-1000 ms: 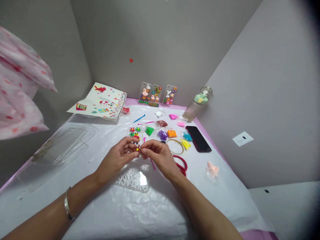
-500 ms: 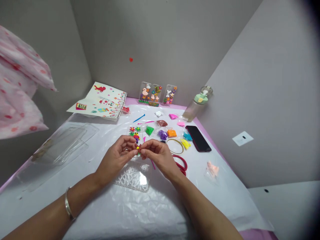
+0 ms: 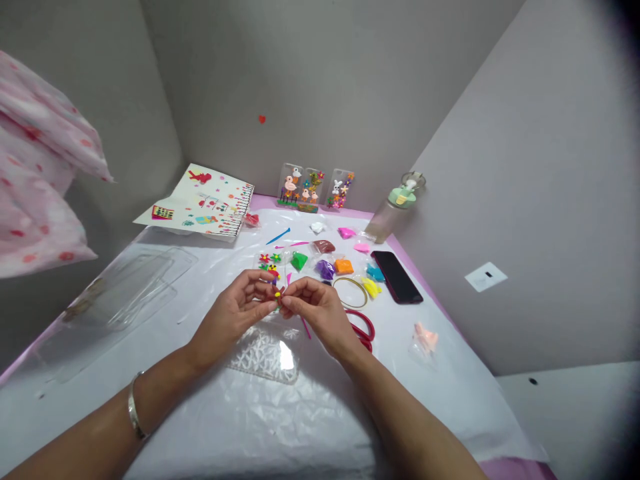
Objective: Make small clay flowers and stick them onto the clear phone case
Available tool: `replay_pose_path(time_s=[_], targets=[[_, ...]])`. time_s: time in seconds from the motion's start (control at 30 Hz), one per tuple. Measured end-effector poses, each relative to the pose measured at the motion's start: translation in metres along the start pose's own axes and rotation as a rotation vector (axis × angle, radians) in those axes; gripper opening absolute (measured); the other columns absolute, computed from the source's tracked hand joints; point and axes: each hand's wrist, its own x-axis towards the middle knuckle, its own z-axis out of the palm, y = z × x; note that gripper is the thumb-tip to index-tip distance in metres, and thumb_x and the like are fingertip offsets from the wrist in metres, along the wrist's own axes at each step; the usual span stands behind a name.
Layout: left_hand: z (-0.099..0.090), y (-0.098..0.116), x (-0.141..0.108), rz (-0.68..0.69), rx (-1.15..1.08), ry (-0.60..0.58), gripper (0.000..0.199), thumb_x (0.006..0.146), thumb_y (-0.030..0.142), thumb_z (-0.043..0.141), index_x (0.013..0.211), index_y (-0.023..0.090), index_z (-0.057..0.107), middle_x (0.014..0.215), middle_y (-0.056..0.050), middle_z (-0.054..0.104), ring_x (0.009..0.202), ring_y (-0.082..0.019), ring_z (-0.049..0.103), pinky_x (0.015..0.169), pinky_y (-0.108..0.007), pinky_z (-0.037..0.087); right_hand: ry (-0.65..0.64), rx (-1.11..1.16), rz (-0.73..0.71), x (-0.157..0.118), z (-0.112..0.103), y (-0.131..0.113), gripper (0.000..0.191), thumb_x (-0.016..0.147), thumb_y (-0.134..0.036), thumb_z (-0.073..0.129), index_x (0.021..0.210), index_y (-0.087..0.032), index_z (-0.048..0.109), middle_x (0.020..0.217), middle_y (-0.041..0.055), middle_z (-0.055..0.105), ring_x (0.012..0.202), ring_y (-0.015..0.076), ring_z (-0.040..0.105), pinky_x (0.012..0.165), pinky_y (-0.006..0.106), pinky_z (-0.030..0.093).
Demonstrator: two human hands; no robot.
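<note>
So you've got that tiny brown clay flower (image 3: 278, 294) pinched in the fingertips of both your left hand (image 3: 239, 305) and your right hand (image 3: 321, 311), held up near the clear phone case (image 3: 260, 353), red-handled scissors (image 3: 370, 327) off to the right.

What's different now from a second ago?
The small brown-and-yellow piece at the fingertips of the left hand and right hand has turned slightly and moved a touch away from the wearer. Nothing was visibly let go or picked up. The phone, bottle and scissors' red handles stayed put.
</note>
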Motion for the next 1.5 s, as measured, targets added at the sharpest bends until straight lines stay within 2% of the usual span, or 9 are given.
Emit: replay_pose_path(time_s=[0.3,0.63,0.97,1.13,1.3,1.5], targets=[[-0.002,0.0,0.001,-0.048,-0.01,0.021,0.03,0.089,0.037,0.069,0.113,0.023,0.058,0.101,-0.003,0.065,0.098,-0.02,0.065,0.089,-0.033,0.05,-0.01,0.005,-0.007,0.001,0.002,0.003,0.014,0.075,-0.025,0.079,0.084,-0.018,0.07,0.075,-0.0011,0.069,0.065,0.0101,0.062,0.065,0.023,0.051],[-0.002,0.0,-0.001,-0.026,0.018,0.027,0.026,0.088,0.034,0.07,0.11,0.023,0.06,0.099,-0.003,0.064,0.097,-0.019,0.063,0.088,-0.032,0.05,0.043,-0.22,-0.101,-0.003,0.006,0.01,0.008,0.08,-0.023,0.074,0.083,-0.02,0.068,0.083,0.0009,0.069,0.073,0.0133,0.062,0.07,0.026,0.05],[0.0,0.001,0.001,-0.067,-0.058,0.012,0.024,0.09,0.036,0.068,0.108,0.023,0.063,0.1,-0.003,0.068,0.095,-0.02,0.065,0.086,-0.031,0.048,0.05,-0.078,-0.062,-0.001,0.006,0.008,0.011,0.075,-0.024,0.077,0.08,-0.019,0.068,0.074,-0.0007,0.068,0.065,0.0124,0.062,0.064,0.026,0.049],[0.001,0.0,0.001,-0.104,-0.114,-0.059,0.013,0.091,0.033,0.068,0.095,0.021,0.066,0.089,0.0,0.066,0.087,-0.017,0.065,0.085,-0.03,0.047,0.042,-0.079,-0.055,-0.001,0.006,0.008,0.012,0.077,-0.025,0.077,0.081,-0.019,0.068,0.075,-0.0002,0.068,0.067,0.013,0.063,0.066,0.026,0.05],[0.001,-0.002,0.001,-0.126,-0.164,-0.048,0.013,0.089,0.033,0.069,0.093,0.021,0.065,0.091,0.0,0.066,0.089,-0.017,0.063,0.086,-0.03,0.046,0.037,-0.08,-0.071,-0.002,0.005,0.005,0.012,0.081,-0.029,0.074,0.081,-0.019,0.067,0.07,-0.001,0.066,0.064,0.013,0.061,0.065,0.026,0.05],[0.001,-0.002,0.002,-0.15,-0.173,-0.022,0.015,0.085,0.034,0.073,0.093,0.022,0.067,0.088,0.001,0.063,0.086,-0.016,0.063,0.086,-0.031,0.047,0.06,-0.143,-0.087,-0.002,0.003,0.004,0.008,0.078,-0.024,0.075,0.082,-0.02,0.069,0.074,-0.0011,0.066,0.068,0.0126,0.059,0.065,0.025,0.046]])
